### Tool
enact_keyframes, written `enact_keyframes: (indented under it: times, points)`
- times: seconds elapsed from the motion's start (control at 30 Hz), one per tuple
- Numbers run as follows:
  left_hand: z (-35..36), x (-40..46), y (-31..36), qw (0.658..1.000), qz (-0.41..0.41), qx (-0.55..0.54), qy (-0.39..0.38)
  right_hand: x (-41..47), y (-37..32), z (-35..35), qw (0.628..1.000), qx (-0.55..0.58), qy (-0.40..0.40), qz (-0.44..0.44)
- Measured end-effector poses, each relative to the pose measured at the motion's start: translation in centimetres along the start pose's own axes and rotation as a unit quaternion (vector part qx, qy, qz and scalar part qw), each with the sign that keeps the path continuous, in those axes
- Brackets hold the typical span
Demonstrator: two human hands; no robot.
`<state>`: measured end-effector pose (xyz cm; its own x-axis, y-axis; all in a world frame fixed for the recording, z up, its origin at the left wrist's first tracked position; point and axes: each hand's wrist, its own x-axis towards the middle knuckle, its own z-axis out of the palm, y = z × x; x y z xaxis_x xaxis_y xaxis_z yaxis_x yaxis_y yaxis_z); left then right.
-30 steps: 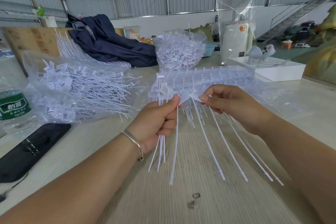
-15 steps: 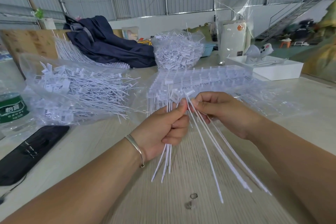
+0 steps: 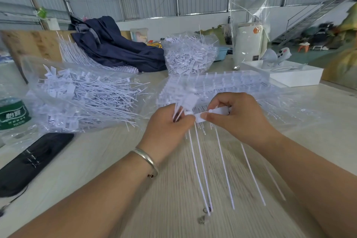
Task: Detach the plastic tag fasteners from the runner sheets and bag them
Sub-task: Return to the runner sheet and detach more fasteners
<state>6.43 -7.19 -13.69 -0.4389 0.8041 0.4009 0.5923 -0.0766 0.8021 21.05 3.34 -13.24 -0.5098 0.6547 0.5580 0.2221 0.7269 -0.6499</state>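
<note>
Head view. Left hand (image 3: 170,127) grips a small bunch of detached fasteners (image 3: 178,111). Right hand (image 3: 237,116) pinches the flat head of one fastener (image 3: 214,113) on the runner sheet (image 3: 222,81), above the table (image 3: 116,152).

Risk, as I judge it: a skewed pull could snap a tail or scatter the bunch.

Count: about five tails hanging; two filled bags (image 3: 81,94); one bottle (image 3: 13,114); one phone (image 3: 32,160).
</note>
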Motion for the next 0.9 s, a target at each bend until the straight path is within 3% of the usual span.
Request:
enact_keyframes:
  times: [0.1,0.23,0.33,0.43,0.57,0.7,0.9]
  points:
    - [0.2,-0.3,0.0,0.998,0.057,0.010,-0.006,-0.1,-0.2,-0.2,0.999,0.025,-0.012,-0.017]
    - [0.2,-0.2,-0.3,0.999,0.036,-0.008,-0.019,0.0,-0.5,-0.7,0.992,0.117,-0.035,-0.026]
    - [0.0,-0.1,-0.3,0.993,-0.027,-0.115,-0.020,0.2,-0.5,-1.0,0.989,0.144,-0.022,-0.026]
    - [-0.6,0.3,0.0,0.951,-0.105,-0.283,-0.064,0.4,0.1,-1.5,0.987,0.161,-0.008,-0.008]
    - [-0.9,0.3,0.0,0.863,-0.152,-0.432,-0.214,0.2,-0.2,-1.1,0.965,0.250,-0.074,0.003]
    - [-0.8,0.1,-0.3,0.870,-0.158,-0.387,-0.264,-0.1,-0.5,0.0,0.934,0.319,-0.160,0.007]
    - [-0.5,0.0,-0.3,0.864,-0.174,-0.365,-0.301,-0.3,-0.2,0.1,0.929,0.327,-0.173,0.025]
